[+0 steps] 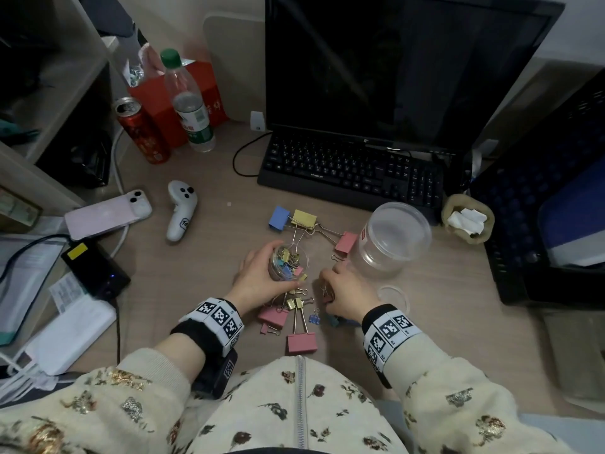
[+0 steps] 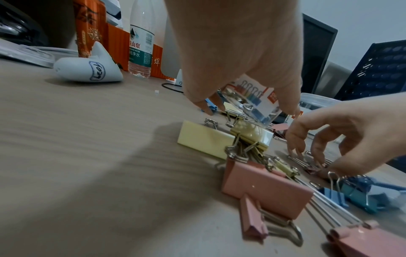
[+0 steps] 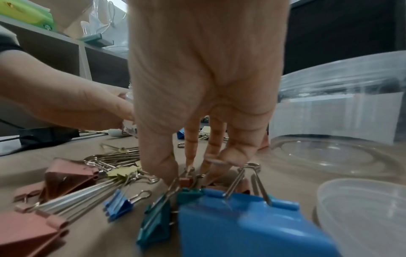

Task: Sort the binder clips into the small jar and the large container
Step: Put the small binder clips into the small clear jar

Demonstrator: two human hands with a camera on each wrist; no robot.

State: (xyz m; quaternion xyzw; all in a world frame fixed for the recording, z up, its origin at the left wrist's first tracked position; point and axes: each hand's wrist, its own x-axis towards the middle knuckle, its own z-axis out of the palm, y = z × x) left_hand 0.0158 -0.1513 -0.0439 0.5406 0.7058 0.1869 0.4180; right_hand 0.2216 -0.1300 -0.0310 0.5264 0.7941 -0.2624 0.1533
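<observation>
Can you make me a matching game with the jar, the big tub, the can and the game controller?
Things:
1. small jar
2. large container
3. can
4. controller

States:
a. white, lying flat
b. red, standing by the bottle
c. held in the left hand, with small clips inside
d. clear, no clips inside

Pairs: 1-c, 2-d, 3-b, 4-a

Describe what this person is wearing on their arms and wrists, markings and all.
Both arms wear cream fleece sleeves printed with small dark flowers and gold patches. Each wrist carries a black band topped by a white strap of black square code markers: left band, right band. A black camera block hangs under the left wrist. Left hand and right hand are bare.
</observation>
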